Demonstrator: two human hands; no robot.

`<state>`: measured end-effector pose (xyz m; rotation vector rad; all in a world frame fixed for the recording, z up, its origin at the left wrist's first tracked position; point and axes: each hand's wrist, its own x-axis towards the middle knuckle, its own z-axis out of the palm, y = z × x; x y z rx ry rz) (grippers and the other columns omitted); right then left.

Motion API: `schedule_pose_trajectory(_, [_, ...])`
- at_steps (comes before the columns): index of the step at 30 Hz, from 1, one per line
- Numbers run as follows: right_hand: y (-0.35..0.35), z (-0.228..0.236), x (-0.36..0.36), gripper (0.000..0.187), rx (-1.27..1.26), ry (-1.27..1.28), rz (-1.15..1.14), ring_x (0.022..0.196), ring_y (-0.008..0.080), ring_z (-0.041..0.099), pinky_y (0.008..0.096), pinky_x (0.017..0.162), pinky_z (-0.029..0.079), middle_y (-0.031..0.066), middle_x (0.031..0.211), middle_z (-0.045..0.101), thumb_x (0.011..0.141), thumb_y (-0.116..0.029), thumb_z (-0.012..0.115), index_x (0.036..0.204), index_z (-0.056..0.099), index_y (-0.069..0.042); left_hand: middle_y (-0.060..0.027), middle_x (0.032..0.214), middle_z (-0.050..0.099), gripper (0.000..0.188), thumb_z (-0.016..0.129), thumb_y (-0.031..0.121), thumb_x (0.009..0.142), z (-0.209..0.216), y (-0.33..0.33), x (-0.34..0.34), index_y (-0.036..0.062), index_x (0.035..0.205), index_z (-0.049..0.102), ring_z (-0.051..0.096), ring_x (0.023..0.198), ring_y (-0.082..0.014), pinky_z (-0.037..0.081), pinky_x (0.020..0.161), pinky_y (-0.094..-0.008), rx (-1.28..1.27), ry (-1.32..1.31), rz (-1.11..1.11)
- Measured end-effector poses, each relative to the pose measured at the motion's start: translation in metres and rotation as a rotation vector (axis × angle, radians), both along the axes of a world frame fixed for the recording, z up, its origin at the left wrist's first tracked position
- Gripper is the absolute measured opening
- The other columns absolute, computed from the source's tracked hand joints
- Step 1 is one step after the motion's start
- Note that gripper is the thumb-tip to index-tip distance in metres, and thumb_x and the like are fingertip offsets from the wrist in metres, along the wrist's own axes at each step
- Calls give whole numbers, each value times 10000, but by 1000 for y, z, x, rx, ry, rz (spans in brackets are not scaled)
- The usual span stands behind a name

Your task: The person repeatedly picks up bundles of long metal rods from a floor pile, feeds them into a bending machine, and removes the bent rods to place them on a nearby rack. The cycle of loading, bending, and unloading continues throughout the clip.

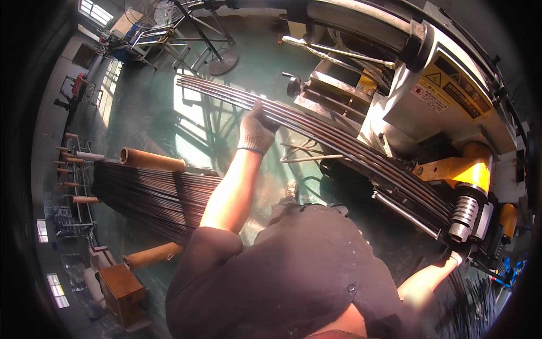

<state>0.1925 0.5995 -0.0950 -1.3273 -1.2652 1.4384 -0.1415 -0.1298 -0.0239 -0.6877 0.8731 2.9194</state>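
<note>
Several long, thin metal rods (339, 144) lie side by side in a slanting bundle, from the upper middle down to the machine at the right. My left hand (257, 130), in a pale knitted glove with dark fingers, is closed around the bundle towards its far end. At the lower right, my right hand (456, 258) reaches up beside the machine's ribbed metal cylinder (464, 213), close to the near ends of the rods. Its fingers are in shadow and partly hidden, so its grip does not show.
A large pale machine (451, 113) with warning labels and a yellow arm (446, 169) stands at the right. Left of me, a big stack of dark rods (152, 192) rests by brown padded rollers (152, 160). A brown box (120, 285) and a fan (152, 12) stand farther off.
</note>
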Motion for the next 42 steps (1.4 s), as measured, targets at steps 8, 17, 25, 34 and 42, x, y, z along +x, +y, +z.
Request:
schedule_pose_trajectory(8, [-193, -103, 71, 487, -449, -305, -36, 1198, 270, 615, 459, 1034, 438, 95, 1279, 683, 1055, -475, 545, 1323, 607, -74, -163, 1083, 677, 187, 561, 170, 1069, -25, -239, -124, 26, 1182, 598, 673, 1002, -327, 562, 967, -502, -60, 3, 221])
schedule_pose_trajectory(17, [-294, -127, 120, 497, -771, -382, -45, 1254, 259, 589, 461, 1089, 411, 71, 1342, 662, 1081, -480, 501, 1406, 570, -110, -196, 982, 710, 126, 607, 25, 982, -45, -372, -197, -39, 1076, 660, 717, 917, -342, 623, 907, -483, -333, 64, 186])
schedule_pose_trajectory(25, [-301, -100, 103, 367, -554, -280, 20, 701, 179, 622, 301, 578, 462, 46, 861, 668, 1068, -422, 593, 953, 654, -79, -96, 912, 718, 65, 656, 4, 934, -31, -376, -173, 58, 967, 669, 707, 841, -235, 586, 786, -355, -509, 223, -59])
schedule_pose_trajectory(34, [-324, -65, 54, 327, -419, -626, 62, 804, 285, 706, 419, 671, 596, 149, 960, 694, 1000, -273, 657, 1180, 658, 0, -216, 1413, 635, 548, 397, 438, 1125, -21, -396, -176, 11, 1404, 597, 600, 1321, -388, 468, 1164, -549, -459, 114, -153])
schedule_pose_trajectory(42, [-251, -80, 40, 205, -417, -583, 79, 591, 194, 639, 335, 522, 506, 88, 802, 716, 1010, -222, 681, 1010, 710, -19, -214, 1681, 331, 712, 379, 514, 1102, -51, -276, -100, 15, 1608, 339, 349, 1540, -361, 311, 1266, -557, -222, 19, 128])
